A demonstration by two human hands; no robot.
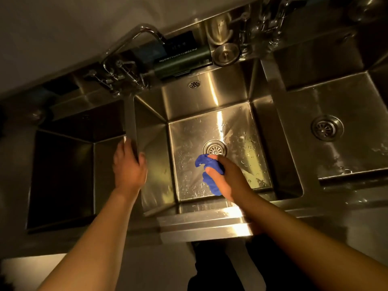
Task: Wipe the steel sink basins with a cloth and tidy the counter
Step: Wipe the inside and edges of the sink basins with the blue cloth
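Note:
Three steel basins lie side by side. In the middle basin (195, 133) my right hand (226, 177) grips a bunched blue cloth (210, 171) and holds it against the wet floor, just in front of the round drain (214, 148). My left hand (129, 162) rests on the steel divider (130, 114) between the left basin (63, 175) and the middle one, fingers laid over its edge and thumb on the middle basin's side. The right basin (336, 148) is wet, with its own drain (327, 127).
A curved faucet (134, 36) rises at the back left with its valve handles (113, 74). On the back ledge lie a dark green bottle (184, 59), a blue sponge (149, 51) and a steel strainer plug (225, 53). A second faucet set (266, 22) stands at the back right.

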